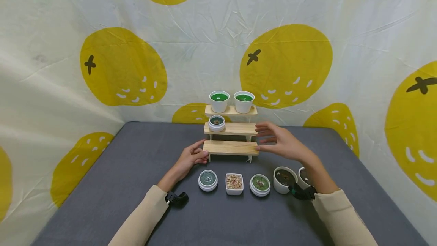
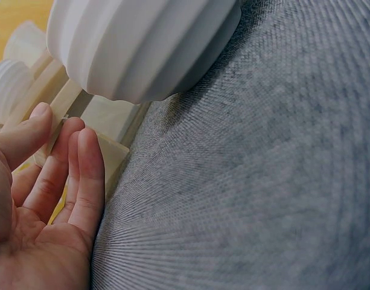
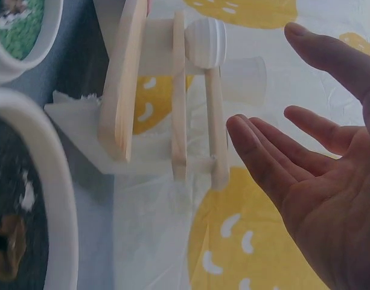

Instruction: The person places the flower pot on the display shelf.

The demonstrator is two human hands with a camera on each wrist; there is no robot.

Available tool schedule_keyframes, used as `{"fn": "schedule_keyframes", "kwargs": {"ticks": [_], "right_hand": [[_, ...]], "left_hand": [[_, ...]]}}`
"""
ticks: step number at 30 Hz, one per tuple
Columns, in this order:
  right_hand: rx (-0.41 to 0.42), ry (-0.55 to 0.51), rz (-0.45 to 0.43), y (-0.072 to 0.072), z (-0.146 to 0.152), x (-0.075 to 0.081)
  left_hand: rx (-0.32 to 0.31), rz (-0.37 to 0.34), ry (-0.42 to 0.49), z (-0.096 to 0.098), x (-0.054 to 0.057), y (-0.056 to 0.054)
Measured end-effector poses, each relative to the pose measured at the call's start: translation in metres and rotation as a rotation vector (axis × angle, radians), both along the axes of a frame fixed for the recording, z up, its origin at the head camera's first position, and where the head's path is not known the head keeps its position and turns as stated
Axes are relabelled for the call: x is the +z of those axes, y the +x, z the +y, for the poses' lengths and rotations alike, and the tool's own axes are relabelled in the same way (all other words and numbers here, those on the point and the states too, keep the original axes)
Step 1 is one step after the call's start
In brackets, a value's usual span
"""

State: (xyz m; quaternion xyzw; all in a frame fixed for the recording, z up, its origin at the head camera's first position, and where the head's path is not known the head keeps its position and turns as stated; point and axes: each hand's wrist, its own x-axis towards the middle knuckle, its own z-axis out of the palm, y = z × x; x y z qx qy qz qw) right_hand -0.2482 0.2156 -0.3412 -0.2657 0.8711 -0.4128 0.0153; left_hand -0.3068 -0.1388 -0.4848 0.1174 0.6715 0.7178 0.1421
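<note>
A three-tier wooden shelf stand [image 1: 230, 147] stands at the back of the table. My left hand [image 1: 191, 157] is at the left end of its lowest board, fingertips right at the end; in the left wrist view its fingers [image 2: 88, 163] are nearly straight. My right hand [image 1: 281, 141] is beside the right end, fingers spread and holding nothing; the right wrist view shows its thumb apart from the fingers. Two white cups with green contents [image 1: 219, 101] stand on the top board. One ribbed white pot [image 1: 216, 123] sits at the left of the middle board.
In front of the stand are a ribbed pot with grey-blue contents [image 1: 208, 180], a square dish of pale bits [image 1: 234, 183] and a ribbed pot with green contents [image 1: 260, 185]. Two dark-filled white cups [image 1: 281, 187] stand at the right, partly under my right wrist. A fruit-print curtain [image 1: 205, 60] hangs behind.
</note>
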Motion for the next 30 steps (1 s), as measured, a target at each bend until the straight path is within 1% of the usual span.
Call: {"fn": "schedule_keyframes", "kwargs": {"ticks": [6, 13, 19, 30], "right_hand": [[-0.019, 0.012, -0.010, 0.004, 0.015, -0.002], [-0.022, 0.009, 0.010, 0.008, 0.036, -0.001], [-0.028, 0.025, -0.012, 0.010, 0.056, -0.009], [-0.029, 0.012, -0.051, 0.009, 0.083, -0.018]], "left_hand": [[-0.004, 0.019, 0.008, -0.001, -0.002, -0.001], [-0.009, 0.030, 0.011, -0.001, -0.001, -0.001], [-0.007, 0.025, -0.002, 0.000, -0.001, -0.001], [0.000, 0.002, 0.001, 0.001, -0.002, -0.001]]}}
